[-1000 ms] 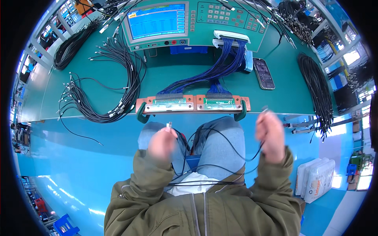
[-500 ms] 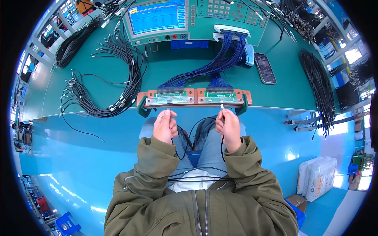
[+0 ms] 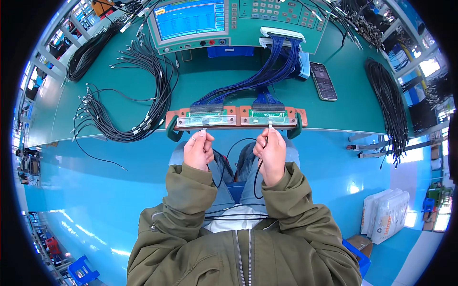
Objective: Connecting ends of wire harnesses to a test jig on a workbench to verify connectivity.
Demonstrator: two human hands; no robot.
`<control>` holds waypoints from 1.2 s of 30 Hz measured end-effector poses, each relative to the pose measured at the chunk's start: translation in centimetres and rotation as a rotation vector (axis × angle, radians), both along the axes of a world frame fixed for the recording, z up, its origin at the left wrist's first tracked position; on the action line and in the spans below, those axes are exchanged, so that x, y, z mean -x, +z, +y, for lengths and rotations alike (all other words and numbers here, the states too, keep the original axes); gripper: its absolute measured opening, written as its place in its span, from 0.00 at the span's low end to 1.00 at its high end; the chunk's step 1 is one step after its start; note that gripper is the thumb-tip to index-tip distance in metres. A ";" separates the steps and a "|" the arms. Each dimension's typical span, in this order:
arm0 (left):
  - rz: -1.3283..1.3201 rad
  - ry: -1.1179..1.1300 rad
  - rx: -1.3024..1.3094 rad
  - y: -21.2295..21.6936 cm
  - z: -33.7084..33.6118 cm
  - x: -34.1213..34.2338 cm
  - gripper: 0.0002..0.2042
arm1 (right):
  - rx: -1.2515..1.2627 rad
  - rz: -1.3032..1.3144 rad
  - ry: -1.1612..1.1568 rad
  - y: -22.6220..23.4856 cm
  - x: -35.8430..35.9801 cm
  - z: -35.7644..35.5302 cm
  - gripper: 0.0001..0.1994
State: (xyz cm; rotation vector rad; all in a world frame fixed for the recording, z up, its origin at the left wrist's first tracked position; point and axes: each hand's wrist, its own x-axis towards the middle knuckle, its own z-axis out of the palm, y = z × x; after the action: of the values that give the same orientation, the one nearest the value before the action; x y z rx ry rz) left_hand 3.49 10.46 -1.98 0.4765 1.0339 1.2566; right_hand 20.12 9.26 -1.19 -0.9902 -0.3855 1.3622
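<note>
My left hand (image 3: 199, 148) pinches one end plug of a black cable (image 3: 256, 185), held up against the front edge of the left green circuit board (image 3: 210, 114). At the right green circuit board (image 3: 268, 115), my right hand (image 3: 271, 152) grips the other pale plug (image 3: 270, 126), its tip at the slot. Whether either plug is seated, I cannot tell. The cable hangs in loops over my lap. Both boards sit in an orange-brown test fixture (image 3: 238, 116) under clear covers, with blue ribbon wires (image 3: 248, 85) running back from them.
A green tester with a screen (image 3: 191, 21) stands at the back. Bundles of black cables (image 3: 160, 97) lie at left and more (image 3: 386, 105) hang at right. A phone (image 3: 323, 82) lies right of the wires. Green clamp handles (image 3: 298, 126) flank the fixture.
My right hand has shifted a little left and up, bringing its plug onto the right board's edge. My left hand has moved slightly toward the left board.
</note>
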 end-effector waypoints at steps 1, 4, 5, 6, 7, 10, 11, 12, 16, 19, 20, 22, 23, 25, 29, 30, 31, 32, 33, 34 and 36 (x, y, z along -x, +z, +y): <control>-0.005 -0.004 0.000 -0.1 0.1 0.0 0.10 | 0.003 0.005 0.008 0.0 0.0 0.0 0.11; -0.016 -0.011 0.001 -0.2 0.4 0.0 0.10 | 0.010 0.013 0.024 -0.2 -0.4 0.1 0.10; -0.015 -0.004 0.005 -0.1 0.4 -0.2 0.10 | -0.007 -0.058 0.061 -0.6 -0.9 0.2 0.10; -0.013 0.005 0.008 -0.1 0.4 -0.3 0.10 | -0.025 -0.127 0.100 -1.1 -1.5 0.3 0.10; -0.012 0.013 0.011 0.0 0.4 -0.5 0.10 | -0.043 -0.197 0.138 -1.5 -2.0 0.4 0.09; -0.004 0.055 0.009 0.0 0.5 -1.2 0.10 | -0.059 -0.300 0.206 -1.4 -3.2 0.4 0.09; 0.003 0.092 0.005 0.0 0.4 -1.5 0.10 | -0.055 -0.333 0.240 -1.3 -3.6 0.3 0.08; 0.009 0.129 0.002 -0.1 0.4 -1.8 0.09 | -0.050 -0.366 0.273 -1.1 -4.0 0.2 0.08; 0.007 0.245 -0.016 -0.2 0.4 -2.9 0.10 | -0.044 -0.431 0.325 -1.0 -5.4 -1.1 0.06; -0.011 0.330 -0.022 -0.1 0.5 -3.4 0.10 | -0.094 -0.411 0.274 -1.2 -6.7 -3.0 0.09; -0.022 0.331 -0.016 0.1 0.5 -3.2 0.10 | -0.146 -0.362 0.197 -1.2 -7.4 -3.7 0.12; -0.031 0.317 -0.007 0.2 0.7 -3.1 0.10 | -0.214 -0.358 0.115 -1.0 -9.6 -5.2 0.15; -0.035 0.315 -0.004 0.2 0.8 -3.0 0.10 | -0.288 -0.348 0.041 -0.7 -10.6 -6.1 0.17; -0.040 0.309 0.006 0.2 1.0 -3.2 0.10 | -0.305 -0.349 -0.038 0.5 -11.9 -7.7 0.18; -0.035 0.314 0.024 0.3 1.1 -2.9 0.09 | -0.302 -0.414 -0.050 1.2 -13.8 -9.9 0.18; -0.035 0.278 0.024 0.3 1.1 -2.8 0.09 | -0.303 -0.429 -0.042 1.5 -13.8 -10.2 0.18; -0.034 0.243 0.024 0.3 1.2 -2.6 0.09 | -0.304 -0.443 -0.035 1.8 -13.7 -10.4 0.18; -0.033 0.208 0.024 0.4 1.2 -2.2 0.08 | -0.306 -0.457 -0.026 2.1 -13.7 -10.6 0.18; -0.032 0.174 0.023 0.5 1.3 -1.8 0.08 | -0.308 -0.471 -0.017 2.3 -13.7 -10.8 0.18; 0.023 0.081 0.049 0.8 1.2 -1.2 0.08 | -0.323 -0.540 -0.021 2.5 -14.1 -11.0 0.18; 0.080 -0.010 0.068 0.7 0.8 1.1 0.10 | -0.346 -0.606 -0.026 3.2 -15.8 -11.6 0.18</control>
State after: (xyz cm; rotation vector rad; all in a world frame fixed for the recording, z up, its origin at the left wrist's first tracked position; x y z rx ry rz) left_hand 2.44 11.24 -1.25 0.4823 1.1374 1.1969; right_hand 35.87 -2.38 2.00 -1.0936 -1.0219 0.9048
